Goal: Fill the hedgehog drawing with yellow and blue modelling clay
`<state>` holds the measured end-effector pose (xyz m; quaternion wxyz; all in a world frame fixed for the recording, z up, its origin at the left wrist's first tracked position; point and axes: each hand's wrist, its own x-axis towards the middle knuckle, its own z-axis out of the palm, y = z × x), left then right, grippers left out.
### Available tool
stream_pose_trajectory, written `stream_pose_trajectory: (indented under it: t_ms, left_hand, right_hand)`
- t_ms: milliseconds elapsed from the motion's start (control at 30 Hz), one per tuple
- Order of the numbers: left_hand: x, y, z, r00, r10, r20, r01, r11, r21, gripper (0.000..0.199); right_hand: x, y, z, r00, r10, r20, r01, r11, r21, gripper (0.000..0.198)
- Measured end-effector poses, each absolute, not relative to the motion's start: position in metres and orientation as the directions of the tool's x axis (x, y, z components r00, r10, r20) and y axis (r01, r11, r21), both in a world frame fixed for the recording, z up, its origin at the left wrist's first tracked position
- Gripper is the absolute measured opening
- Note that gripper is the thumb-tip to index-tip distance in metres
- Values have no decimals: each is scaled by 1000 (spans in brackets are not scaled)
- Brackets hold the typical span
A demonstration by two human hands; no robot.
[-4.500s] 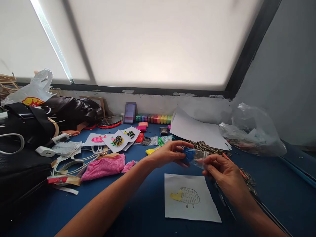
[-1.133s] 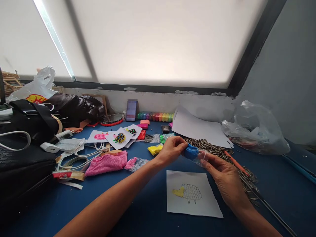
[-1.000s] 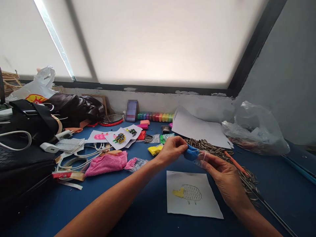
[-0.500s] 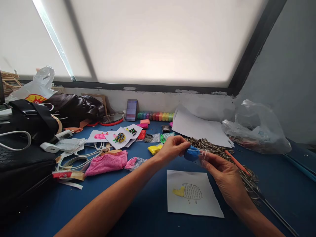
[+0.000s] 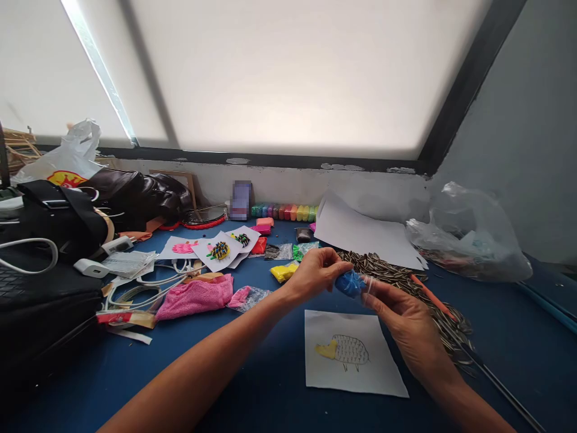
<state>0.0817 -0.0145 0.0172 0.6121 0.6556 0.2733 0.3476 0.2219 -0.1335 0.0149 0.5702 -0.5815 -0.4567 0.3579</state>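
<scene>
A blue lump of modelling clay in a clear plastic bag [image 5: 350, 284] is held between my two hands above the table. My left hand [image 5: 319, 269] pinches the bag at its left side. The fingers of my right hand [image 5: 401, 310] are closed on the bag's clear right end. Below lies a white paper with a drawn animal [image 5: 356, 379], its head covered in yellow and its body in pencil marks. Behind my hands spreads a pile of striped sunflower seeds [image 5: 383, 264]. A yellow clay packet [image 5: 283, 273] rests just beyond my left wrist.
An orange pencil-like stick [image 5: 433, 296] and a dark metal tool [image 5: 496, 382] lie by the seeds. White sheets [image 5: 365, 231] and a plastic bag [image 5: 473, 240] are at the back right. Left are decorated cards [image 5: 220, 252], a pink cloth [image 5: 196, 299], white cables [image 5: 157, 282] and black bags [image 5: 45, 294].
The blue clay bag has turned slightly and looks more crumpled, with its wrinkled plastic facing me. Both hands keep nearly the same place and grip.
</scene>
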Motion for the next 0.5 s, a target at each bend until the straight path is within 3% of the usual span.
stream_pose_trajectory:
  t_ms: [500]
  left_hand:
    - [75,-8,16,770,636,55,-122,62,991,35]
  right_hand:
    - [230,-134,26,326,939,114,186,55,-981,50]
